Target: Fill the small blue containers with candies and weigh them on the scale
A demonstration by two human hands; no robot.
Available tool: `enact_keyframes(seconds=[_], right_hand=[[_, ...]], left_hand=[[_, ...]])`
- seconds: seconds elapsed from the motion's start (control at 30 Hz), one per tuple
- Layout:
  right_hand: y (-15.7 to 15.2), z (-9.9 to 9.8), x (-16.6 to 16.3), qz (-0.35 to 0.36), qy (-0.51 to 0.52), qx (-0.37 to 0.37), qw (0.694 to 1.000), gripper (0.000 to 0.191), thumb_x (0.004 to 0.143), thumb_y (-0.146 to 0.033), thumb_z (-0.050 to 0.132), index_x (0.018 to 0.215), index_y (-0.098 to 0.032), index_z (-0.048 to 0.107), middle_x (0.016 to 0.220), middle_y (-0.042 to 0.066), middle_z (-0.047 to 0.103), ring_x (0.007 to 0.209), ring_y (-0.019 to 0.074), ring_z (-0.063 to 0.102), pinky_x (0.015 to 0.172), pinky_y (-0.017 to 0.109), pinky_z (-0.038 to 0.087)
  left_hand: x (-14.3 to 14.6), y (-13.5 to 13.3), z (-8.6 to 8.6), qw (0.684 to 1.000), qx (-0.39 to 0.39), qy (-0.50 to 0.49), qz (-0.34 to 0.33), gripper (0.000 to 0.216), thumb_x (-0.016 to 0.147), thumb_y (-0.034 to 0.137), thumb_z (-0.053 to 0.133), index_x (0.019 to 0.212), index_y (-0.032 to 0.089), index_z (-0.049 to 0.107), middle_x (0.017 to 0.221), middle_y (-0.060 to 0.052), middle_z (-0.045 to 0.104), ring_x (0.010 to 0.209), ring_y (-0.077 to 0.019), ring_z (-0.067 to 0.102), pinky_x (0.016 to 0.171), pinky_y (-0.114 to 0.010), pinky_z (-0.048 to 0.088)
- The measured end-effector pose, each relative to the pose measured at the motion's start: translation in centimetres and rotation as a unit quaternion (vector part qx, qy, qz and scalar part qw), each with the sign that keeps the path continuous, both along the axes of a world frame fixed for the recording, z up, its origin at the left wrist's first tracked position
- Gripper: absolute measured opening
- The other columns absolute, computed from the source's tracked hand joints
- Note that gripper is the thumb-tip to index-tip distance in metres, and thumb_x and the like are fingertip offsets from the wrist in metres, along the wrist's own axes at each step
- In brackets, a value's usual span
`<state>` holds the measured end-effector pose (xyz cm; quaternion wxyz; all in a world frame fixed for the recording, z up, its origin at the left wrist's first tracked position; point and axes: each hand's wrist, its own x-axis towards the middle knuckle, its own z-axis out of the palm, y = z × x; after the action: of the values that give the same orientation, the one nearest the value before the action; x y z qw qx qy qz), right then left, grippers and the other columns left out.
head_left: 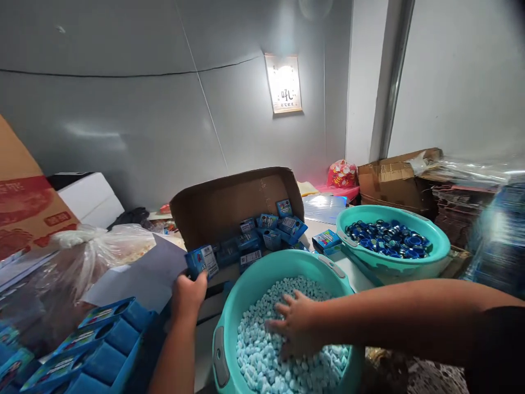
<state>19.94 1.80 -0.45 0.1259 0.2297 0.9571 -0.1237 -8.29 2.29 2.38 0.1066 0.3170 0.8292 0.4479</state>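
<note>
My left hand is closed around a small blue printed box, held up in front of an open cardboard box. Similar blue boxes lie piled in that cardboard box. Fingers spread, my right hand rests on the small pale-blue pellets, which look like candies or mints. Its lower fingers are partly blurred, and I see nothing gripped in it. The pellets fill the bottom of a turquoise basin with grey handles.
A second turquoise basin on the right holds dark blue round caps. Between the basins and the cardboard box lies another blue box. Blue containers stand in rows at lower left, near a clear plastic bag.
</note>
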Motion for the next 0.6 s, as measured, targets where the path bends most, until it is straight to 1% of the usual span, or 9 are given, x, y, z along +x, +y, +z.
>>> enact_keyframes(seconds=[0.1, 0.17, 0.23, 0.27, 0.33, 0.37, 0.43, 0.5, 0.6], right_hand=[[2.9, 1.5, 1.1, -0.087, -0.021, -0.026, 0.996, 0.073, 0.083, -0.047, 0.070, 0.149, -0.027, 0.045, 0.144, 0.021, 0.047, 0.133, 0.0492, 0.040, 0.100, 0.068, 0.037], [4.1, 2.5, 1.2, -0.141, 0.016, -0.067, 0.988, 0.064, 0.091, -0.043, 0.061, 0.149, -0.021, 0.044, 0.139, 0.023, 0.051, 0.125, 0.0459, 0.050, 0.097, 0.062, 0.043], [4.4, 3.3, 0.6, -0.179, 0.124, -0.148, 0.965, 0.058, 0.099, -0.044, 0.045, 0.150, -0.016, 0.040, 0.135, 0.022, 0.053, 0.120, 0.0384, 0.055, 0.097, 0.052, 0.046], [4.2, 3.6, 0.1, -0.192, 0.195, -0.206, 0.939, 0.055, 0.102, -0.044, 0.039, 0.150, -0.016, 0.038, 0.134, 0.020, 0.055, 0.117, 0.0335, 0.058, 0.096, 0.046, 0.048], [3.5, 4.0, -1.2, -0.211, 0.325, -0.341, 0.856, 0.046, 0.104, -0.040, 0.033, 0.144, -0.019, 0.041, 0.125, 0.013, 0.061, 0.104, 0.0243, 0.064, 0.086, 0.035, 0.051], [3.1, 4.2, -1.9, -0.218, 0.362, -0.397, 0.815, 0.041, 0.104, -0.039, 0.033, 0.139, -0.020, 0.043, 0.116, 0.010, 0.064, 0.092, 0.0205, 0.066, 0.078, 0.031, 0.052], [2.3, 4.5, -3.0, -0.236, 0.395, -0.480, 0.747, 0.035, 0.104, -0.038, 0.031, 0.132, -0.021, 0.044, 0.096, 0.006, 0.067, 0.067, 0.0155, 0.065, 0.061, 0.026, 0.050], [2.1, 4.7, -3.7, -0.265, 0.417, -0.509, 0.704, 0.032, 0.105, -0.039, 0.030, 0.126, -0.020, 0.046, 0.080, 0.002, 0.065, 0.051, 0.0130, 0.059, 0.049, 0.023, 0.044], [2.8, 4.4, -4.1, -0.295, 0.463, -0.491, 0.676, 0.031, 0.104, -0.041, 0.035, 0.112, -0.018, 0.054, 0.069, -0.001, 0.062, 0.044, 0.0114, 0.055, 0.042, 0.021, 0.039]], left_hand=[[3.4, -2.0, -0.3, 0.990, 0.094, -0.092, -0.049, 0.045, 0.076, 0.039, 0.065, 0.113, 0.015, 0.060, 0.105, -0.012, 0.070, 0.106, -0.0317, 0.066, 0.092, -0.043, 0.053], [6.0, -2.9, -0.9, 0.970, 0.144, -0.174, -0.093, 0.053, 0.078, 0.036, 0.062, 0.127, 0.018, 0.052, 0.108, -0.009, 0.071, 0.096, -0.0262, 0.070, 0.084, -0.039, 0.057], [8.1, -3.4, -1.4, 0.943, 0.185, -0.249, -0.123, 0.070, 0.078, 0.031, 0.063, 0.142, 0.022, 0.037, 0.115, -0.009, 0.069, 0.093, -0.0235, 0.071, 0.079, -0.037, 0.059], [8.8, -3.6, -1.5, 0.928, 0.201, -0.284, -0.133, 0.080, 0.078, 0.029, 0.066, 0.148, 0.026, 0.028, 0.120, -0.009, 0.067, 0.093, -0.0227, 0.071, 0.078, -0.036, 0.060], [9.6, -3.9, -1.3, 0.899, 0.221, -0.346, -0.153, 0.092, 0.075, 0.027, 0.072, 0.151, 0.033, 0.021, 0.127, -0.010, 0.063, 0.093, -0.0220, 0.071, 0.076, -0.035, 0.060], [9.6, -4.0, -1.1, 0.885, 0.225, -0.372, -0.167, 0.090, 0.074, 0.028, 0.074, 0.149, 0.033, 0.024, 0.127, -0.010, 0.062, 0.091, -0.0218, 0.071, 0.074, -0.035, 0.061], [9.5, -4.2, -0.9, 0.868, 0.224, -0.399, -0.195, 0.074, 0.076, 0.033, 0.074, 0.140, 0.027, 0.037, 0.122, -0.012, 0.064, 0.087, -0.0219, 0.071, 0.071, -0.034, 0.061], [9.3, -4.2, -1.1, 0.884, 0.213, -0.359, -0.209, 0.062, 0.080, 0.042, 0.070, 0.132, 0.022, 0.042, 0.115, -0.013, 0.066, 0.087, -0.0232, 0.071, 0.070, -0.034, 0.060], [9.5, -3.9, -2.0, 0.918, 0.200, -0.269, -0.214, 0.070, 0.079, 0.058, 0.068, 0.130, 0.018, 0.041, 0.121, -0.018, 0.062, 0.104, -0.0299, 0.067, 0.083, -0.044, 0.059]])
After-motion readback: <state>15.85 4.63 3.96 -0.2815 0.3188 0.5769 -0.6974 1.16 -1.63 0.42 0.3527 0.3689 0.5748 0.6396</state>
